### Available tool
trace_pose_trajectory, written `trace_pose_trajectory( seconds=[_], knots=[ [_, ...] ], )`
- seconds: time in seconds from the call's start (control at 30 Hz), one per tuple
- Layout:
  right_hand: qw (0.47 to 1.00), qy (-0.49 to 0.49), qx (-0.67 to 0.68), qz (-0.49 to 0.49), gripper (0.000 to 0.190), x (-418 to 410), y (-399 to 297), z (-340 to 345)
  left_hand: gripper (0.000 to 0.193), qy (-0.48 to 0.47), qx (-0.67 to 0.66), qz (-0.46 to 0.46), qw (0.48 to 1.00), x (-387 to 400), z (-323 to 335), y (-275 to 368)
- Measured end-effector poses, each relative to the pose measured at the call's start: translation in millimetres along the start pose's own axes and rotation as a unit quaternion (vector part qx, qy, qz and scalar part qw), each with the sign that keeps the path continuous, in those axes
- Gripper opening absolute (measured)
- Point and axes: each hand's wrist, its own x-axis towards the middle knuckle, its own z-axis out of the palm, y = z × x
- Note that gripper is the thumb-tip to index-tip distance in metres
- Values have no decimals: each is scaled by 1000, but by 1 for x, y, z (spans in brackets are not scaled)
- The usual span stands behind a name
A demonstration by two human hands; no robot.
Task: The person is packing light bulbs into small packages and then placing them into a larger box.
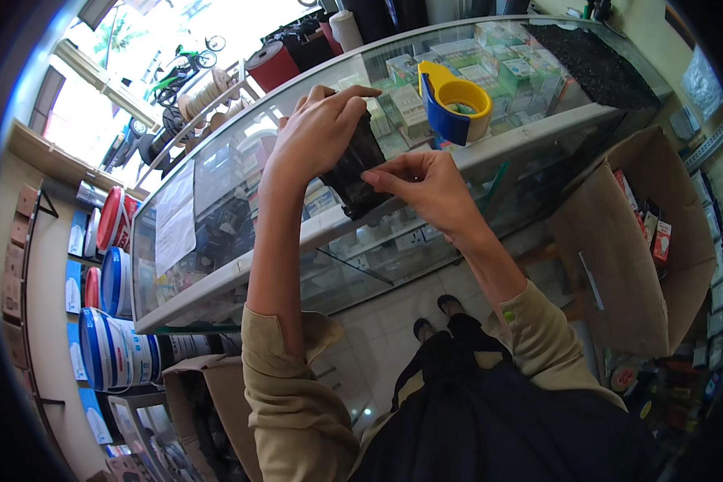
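Note:
A small black plastic-wrapped packet (pixel 361 172) lies on the glass top of a display counter (pixel 533 134), reaching its near rim. My left hand (pixel 322 129) bends over the far left side of the packet and holds it down; the thumb is mostly hidden. With thumb and forefinger together, my right hand (pixel 419 184) pinches at the packet's right edge. Whether a strip of clear tape is also between those fingertips is too small to tell. Just beyond my right hand stands a yellow and blue tape dispenser (pixel 458 105) on the glass.
Many small boxes (pixel 515 75) sit under the glass. A black sheet (pixel 590 63) covers the counter's far right end. White paper (pixel 176 217) lies at its left. An open cardboard box (pixel 614 265) stands to my right, another (pixel 232 410) at lower left, near paint buckets (pixel 120 349).

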Motion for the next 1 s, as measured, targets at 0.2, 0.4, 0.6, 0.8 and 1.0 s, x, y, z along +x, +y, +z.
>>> trace_pose_trajectory(
  seconds=[0.2,0.4,0.6,0.8,1.0],
  knots=[
    [999,22,-49,4,26,11,9,3,42,-9,-2,-5,1000,-3,-1,4],
    [998,45,-55,-1,34,15,9,3,41,-15,-4,-17,1000,0,4,-4],
    [975,88,-203,13,57,21,22,-9,38,-18,20,32,999,5,3,-8],
    [947,65,-290,-121,91,20,12,-14,40,-30,-42,-31,998,6,4,-9],
    [991,25,-88,-99,115,51,36,18,39,-16,-32,-28,999,9,-3,-9]
  ],
)
